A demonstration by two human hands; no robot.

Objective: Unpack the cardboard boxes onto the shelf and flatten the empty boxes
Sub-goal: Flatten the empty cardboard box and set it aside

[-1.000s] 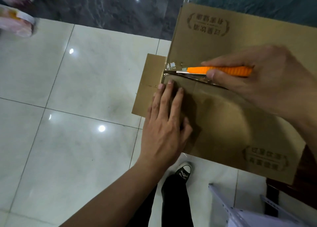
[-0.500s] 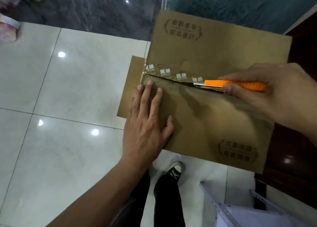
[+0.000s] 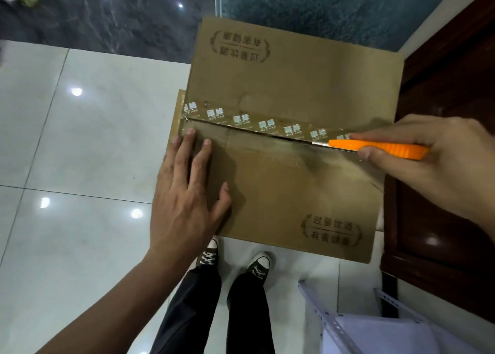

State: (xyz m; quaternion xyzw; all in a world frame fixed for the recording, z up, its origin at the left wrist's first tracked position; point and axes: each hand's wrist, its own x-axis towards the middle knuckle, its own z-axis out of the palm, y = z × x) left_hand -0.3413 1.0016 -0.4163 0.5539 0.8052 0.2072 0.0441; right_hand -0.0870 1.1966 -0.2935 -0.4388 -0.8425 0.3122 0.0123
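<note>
— Since a second ago the knife (image 3: pixel 380 149) has travelled from the box's far-left corner, just past the left fingertips, almost to the opposite edge; the seam behind it gapes.

— And the hands?

— Nearest us, the left hand (image 3: pixel 187 195) lies flat, fingers straight and slightly spread, pressing the near flap of the cardboard box (image 3: pixel 289 193). Its fingertips sit just short of the cut line. Further out, the right hand (image 3: pixel 439 163) is curled round the orange handle, thumb underneath, blade low against the printed tape (image 3: pixel 267 124).

— Where's the box?

— Under both palms, held up above the floor, shoes visible below. What carries it I can't tell.

— How to finish the cut well?

— I'd keep the blade shallow so it parts tape only and spares whatever is packed inside, and draw it away from the pressing hand, as it is now. A little tape beyond the right hand looks uncut; ease off at the edge so the knife doesn't jump free.
</note>
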